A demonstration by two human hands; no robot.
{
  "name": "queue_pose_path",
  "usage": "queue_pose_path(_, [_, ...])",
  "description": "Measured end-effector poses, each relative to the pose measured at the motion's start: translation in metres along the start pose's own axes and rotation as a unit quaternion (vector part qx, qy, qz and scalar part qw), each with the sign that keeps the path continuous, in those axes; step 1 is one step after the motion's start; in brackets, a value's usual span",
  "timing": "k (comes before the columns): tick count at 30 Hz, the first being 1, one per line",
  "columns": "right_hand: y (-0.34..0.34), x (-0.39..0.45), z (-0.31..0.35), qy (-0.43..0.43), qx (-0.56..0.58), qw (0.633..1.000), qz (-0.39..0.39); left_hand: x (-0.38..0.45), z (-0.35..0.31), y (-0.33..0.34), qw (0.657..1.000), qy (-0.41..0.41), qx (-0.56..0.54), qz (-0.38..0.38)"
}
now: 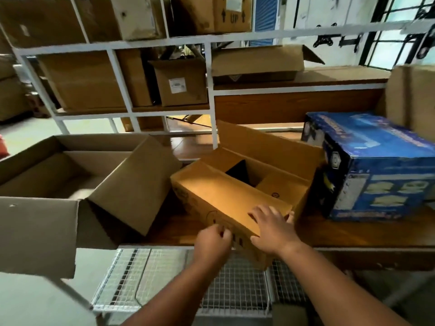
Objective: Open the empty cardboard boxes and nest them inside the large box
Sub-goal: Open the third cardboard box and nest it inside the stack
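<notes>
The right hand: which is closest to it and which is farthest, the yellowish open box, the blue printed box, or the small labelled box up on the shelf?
From the right hand, in the head view:
1. Yellowish open box: the hand rests on its near flap, right in front.
2. Blue printed box: to the right on the wooden shelf board.
3. Small labelled box: far back on the white shelf rack, up and left.

"UP" between two arrows on top-shelf carton. White label on mid-shelf carton, print too small to read. Blue box: lettering blurred, illegible. Dark marks on open box front, unreadable.
</notes>
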State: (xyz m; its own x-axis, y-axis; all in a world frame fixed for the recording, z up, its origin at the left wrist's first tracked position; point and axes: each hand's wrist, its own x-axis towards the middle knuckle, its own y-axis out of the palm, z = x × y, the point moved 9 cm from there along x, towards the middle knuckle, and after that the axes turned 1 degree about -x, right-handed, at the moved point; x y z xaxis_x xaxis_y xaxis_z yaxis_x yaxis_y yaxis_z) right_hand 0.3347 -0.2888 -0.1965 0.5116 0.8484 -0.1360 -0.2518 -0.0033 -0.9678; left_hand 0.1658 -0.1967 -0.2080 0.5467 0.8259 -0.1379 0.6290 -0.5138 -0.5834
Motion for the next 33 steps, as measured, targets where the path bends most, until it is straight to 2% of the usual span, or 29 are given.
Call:
queue_pose_path(2, [-0.002,0.006,-0.001,0.011,0.020,1.000,0.010,0.031,-0.032,-0.030,0.993,0.071,0.084,-0.037])
queue_pose_path(4, [-0.011,0.015,0.003,0.039,0.019,0.999,0.021,0.062,-0.068,-0.045,0.959,0.153,0.234,-0.036])
queue_pose_path(6, [-0.015,0.028,0.004,0.074,0.018,0.996,0.038,0.095,-0.091,-0.043,0.919,0.203,0.337,0.005])
queue_pose_path(8, [-0.016,0.040,-0.002,0.103,0.020,0.992,0.062,0.121,-0.102,-0.034,0.899,0.205,0.380,0.080])
queue_pose_path(11, [-0.017,0.052,-0.019,0.095,-0.024,0.991,0.095,0.150,-0.102,-0.018,0.881,0.192,0.405,0.150])
queue_pose_path(15, [-0.025,0.059,-0.054,0.031,-0.086,0.989,0.115,0.177,-0.088,0.005,0.866,0.185,0.428,0.181])
queue_pose_path(21, [-0.031,0.058,-0.119,-0.040,-0.124,0.978,0.160,0.182,-0.071,0.030,0.866,0.125,0.408,0.261])
queue_pose_path(25, [-0.039,0.069,-0.112,-0.054,-0.164,0.970,0.169,0.178,-0.082,0.022,0.872,0.134,0.418,0.218])
queue_pose_path(27, [-0.056,0.076,-0.093,-0.054,-0.135,0.980,0.139,0.178,-0.092,0.009,0.883,0.130,0.411,0.185])
queue_pose_path(30, [-0.113,0.081,-0.055,-0.075,-0.030,0.997,0.003,0.161,-0.123,-0.012,0.896,0.148,0.395,0.137])
queue_pose_path(32, [-0.158,0.068,-0.031,-0.107,0.009,0.991,-0.077,0.135,-0.154,-0.024,0.878,0.196,0.421,0.116])
queue_pose_path(33, [-0.176,0.060,-0.022,-0.113,0.039,0.990,-0.079,0.119,-0.168,-0.028,0.858,0.216,0.451,0.115])
